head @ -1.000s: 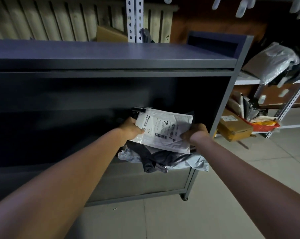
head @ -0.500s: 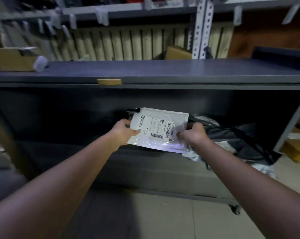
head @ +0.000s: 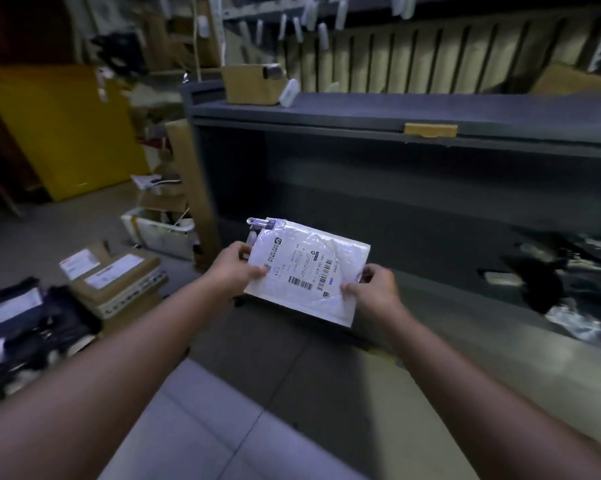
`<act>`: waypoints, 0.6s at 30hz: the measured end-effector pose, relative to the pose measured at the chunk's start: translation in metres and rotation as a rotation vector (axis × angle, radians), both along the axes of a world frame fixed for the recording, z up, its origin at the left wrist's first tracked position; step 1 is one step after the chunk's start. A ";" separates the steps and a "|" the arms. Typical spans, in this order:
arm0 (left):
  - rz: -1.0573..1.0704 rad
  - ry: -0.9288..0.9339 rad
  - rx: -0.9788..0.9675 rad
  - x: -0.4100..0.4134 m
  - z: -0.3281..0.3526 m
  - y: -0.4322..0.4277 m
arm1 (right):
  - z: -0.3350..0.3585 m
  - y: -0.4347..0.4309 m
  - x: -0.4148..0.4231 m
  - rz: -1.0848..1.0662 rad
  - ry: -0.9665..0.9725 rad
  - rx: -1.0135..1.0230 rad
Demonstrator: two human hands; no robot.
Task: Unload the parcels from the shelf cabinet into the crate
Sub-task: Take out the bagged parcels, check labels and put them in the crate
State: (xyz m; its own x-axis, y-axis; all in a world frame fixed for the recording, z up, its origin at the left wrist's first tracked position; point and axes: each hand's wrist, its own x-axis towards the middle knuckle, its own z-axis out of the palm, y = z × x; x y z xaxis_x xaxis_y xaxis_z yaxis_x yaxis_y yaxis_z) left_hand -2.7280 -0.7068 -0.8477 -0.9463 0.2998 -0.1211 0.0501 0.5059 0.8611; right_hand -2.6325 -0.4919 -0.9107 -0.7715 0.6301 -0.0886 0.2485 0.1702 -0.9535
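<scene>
Both hands hold one white padded mailer [head: 309, 271] out in front of the dark grey shelf cabinet [head: 361, 109], above the tiled floor [head: 223, 427]. The left hand [head: 233, 270] pinches the mailer's left edge, thumb on the printed shipping label [head: 301, 268], while the right hand [head: 373, 289] grips the lower right edge with curled fingers; the two hands are apart, one at each side of the parcel. The mailer faces up, label and barcodes showing, tilted slightly down to the right. Inside the cabinet's open bay, at the right, lies a blurred heap of dark poly bags [head: 569, 289]. A small cardboard box [head: 252, 83] stands on the cabinet top. On the floor to the left sit labelled cardboard boxes [head: 119, 282] and, nearer the edge, dark bagged parcels [head: 25, 327].
</scene>
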 end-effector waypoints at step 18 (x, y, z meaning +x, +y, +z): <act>0.208 0.014 0.155 -0.001 -0.061 -0.096 | -0.030 -0.102 -0.025 0.119 0.030 -0.034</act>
